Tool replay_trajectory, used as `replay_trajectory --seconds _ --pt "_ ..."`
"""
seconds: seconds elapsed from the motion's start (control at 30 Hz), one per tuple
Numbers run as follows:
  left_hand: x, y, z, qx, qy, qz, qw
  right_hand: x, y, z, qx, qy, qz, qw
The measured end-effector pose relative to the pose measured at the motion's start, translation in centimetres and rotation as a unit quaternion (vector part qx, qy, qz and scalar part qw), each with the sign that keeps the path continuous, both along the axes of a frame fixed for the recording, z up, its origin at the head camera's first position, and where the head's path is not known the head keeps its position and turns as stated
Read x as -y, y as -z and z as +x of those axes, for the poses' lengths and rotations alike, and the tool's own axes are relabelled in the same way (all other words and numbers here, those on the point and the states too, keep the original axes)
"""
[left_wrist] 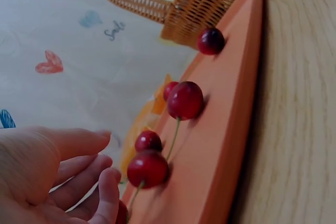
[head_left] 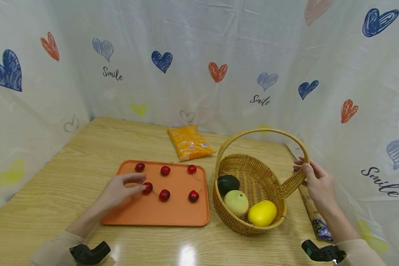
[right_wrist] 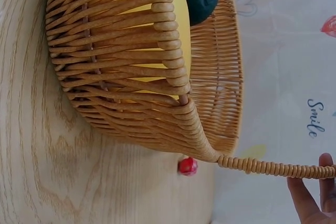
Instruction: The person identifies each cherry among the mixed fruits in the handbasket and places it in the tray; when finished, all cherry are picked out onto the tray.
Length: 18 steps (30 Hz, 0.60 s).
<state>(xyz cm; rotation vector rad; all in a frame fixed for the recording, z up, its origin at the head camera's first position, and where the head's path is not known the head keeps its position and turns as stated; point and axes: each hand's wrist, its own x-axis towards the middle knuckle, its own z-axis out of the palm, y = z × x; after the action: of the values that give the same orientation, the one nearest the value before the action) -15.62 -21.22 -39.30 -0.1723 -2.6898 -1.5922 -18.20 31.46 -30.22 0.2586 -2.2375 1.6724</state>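
Observation:
Several dark red cherries with stems lie spread on an orange tray. My left hand hovers over the tray's left side, thumb and fingers apart beside one cherry. In the left wrist view, a gap shows between the fingers and the nearest cherry. My right hand pinches the handle of a wicker basket on its right side. Inside the basket are a dark green avocado, a pale green round fruit and a yellow lemon.
An orange plastic packet lies behind the tray. Right of the basket, partly behind my right arm, is a long brown packet with a printed end. A small red thing shows beyond the basket. Heart-printed curtains surround the wooden table.

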Motion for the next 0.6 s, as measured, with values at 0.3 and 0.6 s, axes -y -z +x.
replay_trajectory --seconds 0.3,0.6 --pt "-1.6 -0.8 -0.7 -0.033 0.032 0.048 0.9978 -0.1 -0.4 0.3 0.007 0.004 0.013 1.000" --pt "-5.1 -2.1 -1.9 -0.030 0.070 0.080 0.9939 -0.1 -0.5 0.5 0.008 0.007 0.006 1.000"
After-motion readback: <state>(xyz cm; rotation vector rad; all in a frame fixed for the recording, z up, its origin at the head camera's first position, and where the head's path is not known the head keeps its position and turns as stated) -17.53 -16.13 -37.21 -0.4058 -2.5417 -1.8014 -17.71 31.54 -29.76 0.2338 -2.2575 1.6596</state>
